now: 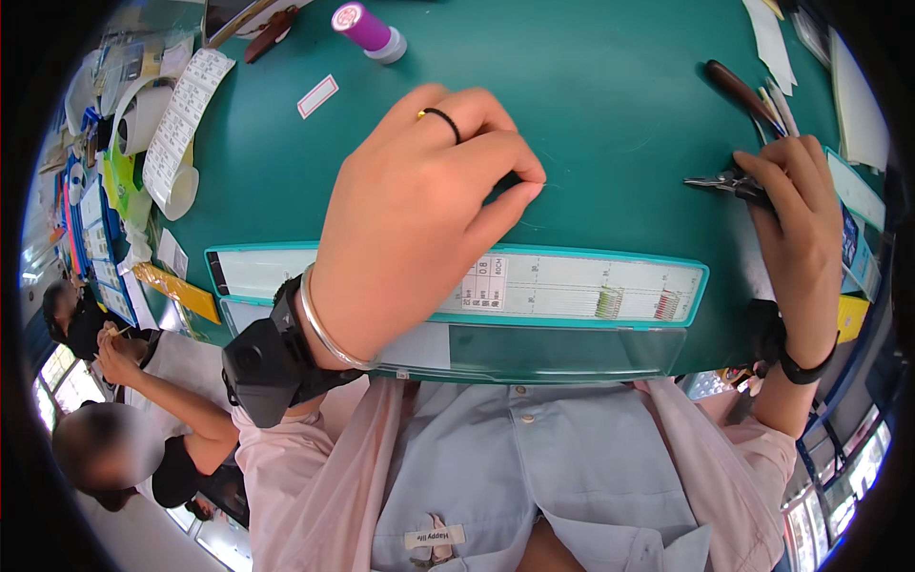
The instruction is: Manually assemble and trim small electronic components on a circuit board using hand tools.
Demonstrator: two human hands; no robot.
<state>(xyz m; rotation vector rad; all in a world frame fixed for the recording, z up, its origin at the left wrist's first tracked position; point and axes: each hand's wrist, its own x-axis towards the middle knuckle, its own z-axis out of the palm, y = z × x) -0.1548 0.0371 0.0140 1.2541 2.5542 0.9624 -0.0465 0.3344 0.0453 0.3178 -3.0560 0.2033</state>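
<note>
My left hand [419,205] hovers over the green work mat [610,105], thumb and forefinger pinched together near the mat's middle; whether something tiny sits between them I cannot see. A black ring is on one finger and a metal bangle and a black wrist device are on the wrist. My right hand [796,214] rests at the mat's right side, closed around small dark pliers [720,181] whose tips point left. A measuring strip [572,286] with printed scales runs along the near edge of the mat.
A purple-capped cylinder [367,29] and a small white label [316,95] lie at the far left of the mat. A dark-handled tool [739,91] and papers lie at the far right. Rolls of label strip [176,124] sit on the left. Two other people sit at lower left.
</note>
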